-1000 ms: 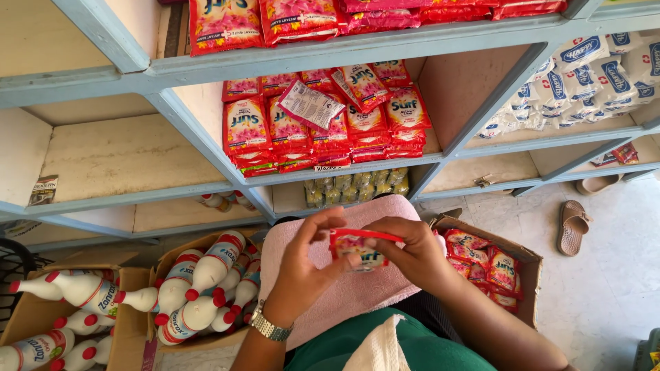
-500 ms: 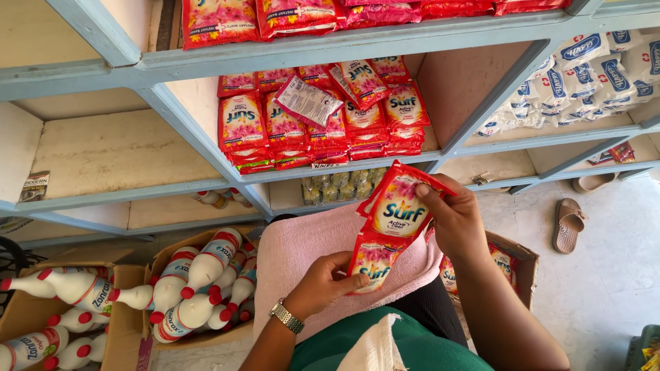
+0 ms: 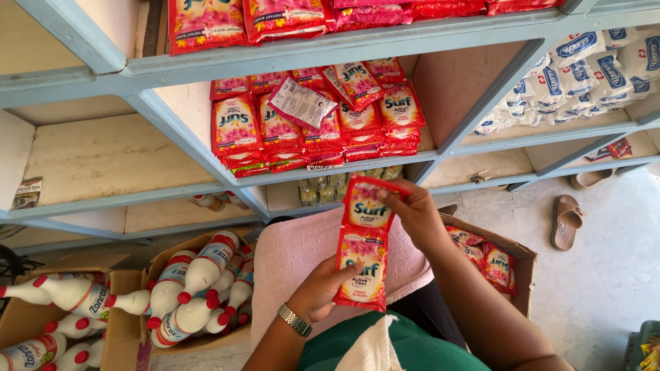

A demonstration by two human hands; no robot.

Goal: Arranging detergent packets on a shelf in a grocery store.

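Note:
Between both hands I hold a strip of two joined red and pink detergent sachets [image 3: 364, 242]. My right hand [image 3: 416, 216] pinches the top sachet by its upper edge. My left hand [image 3: 322, 288], with a metal watch at the wrist, supports the lower sachet from beneath. The strip hangs upright over a pink cloth [image 3: 295, 254] across my lap. Just above and behind the strip is a shelf with stacked sachets of the same kind [image 3: 309, 127].
Blue-framed shelves [image 3: 289, 55] fill the view ahead, with white and blue packets [image 3: 577, 75] at right. An open carton of red sachets [image 3: 491, 261] stands to my right. Cartons of white bottles with red caps [image 3: 199, 288] sit at left. Sandals [image 3: 567, 220] lie on the tiled floor.
The sachets were bunched low between both hands a second ago. My right hand has since lifted and unfolded them into an upright strip, and the strip now hangs straighter.

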